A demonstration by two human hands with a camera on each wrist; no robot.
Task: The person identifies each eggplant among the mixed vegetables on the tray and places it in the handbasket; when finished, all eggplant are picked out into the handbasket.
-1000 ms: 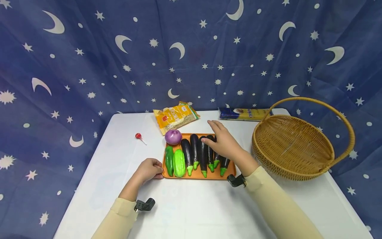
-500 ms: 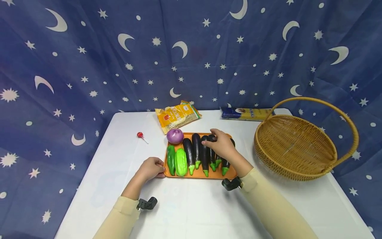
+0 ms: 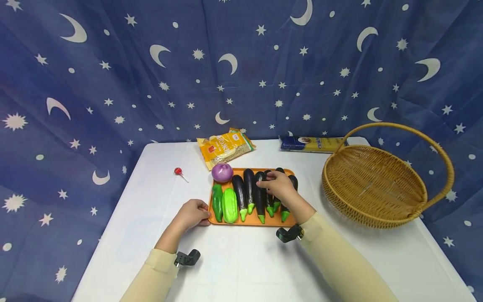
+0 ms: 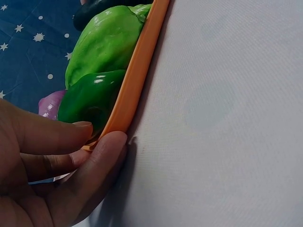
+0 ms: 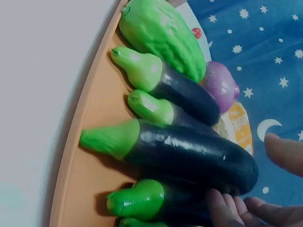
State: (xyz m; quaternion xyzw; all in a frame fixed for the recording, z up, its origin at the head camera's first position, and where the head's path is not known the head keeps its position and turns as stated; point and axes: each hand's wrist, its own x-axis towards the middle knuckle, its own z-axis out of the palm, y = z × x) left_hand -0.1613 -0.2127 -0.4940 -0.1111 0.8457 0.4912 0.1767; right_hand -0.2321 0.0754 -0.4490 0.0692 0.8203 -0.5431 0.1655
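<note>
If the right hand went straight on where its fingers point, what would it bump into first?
Probably the large eggplant, third from the left in the head view, just ahead of the right hand; depth is unclear, so it might pass over.

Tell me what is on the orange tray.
The orange tray holds six eggplants, a dark green pepper, a lighter green vegetable and a purple onion. The right hand partly hides some eggplants; the tray beneath them is covered.

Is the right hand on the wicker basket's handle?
No, the right hand is at the eggplants on the orange tray, well apart from the wicker basket.
</note>
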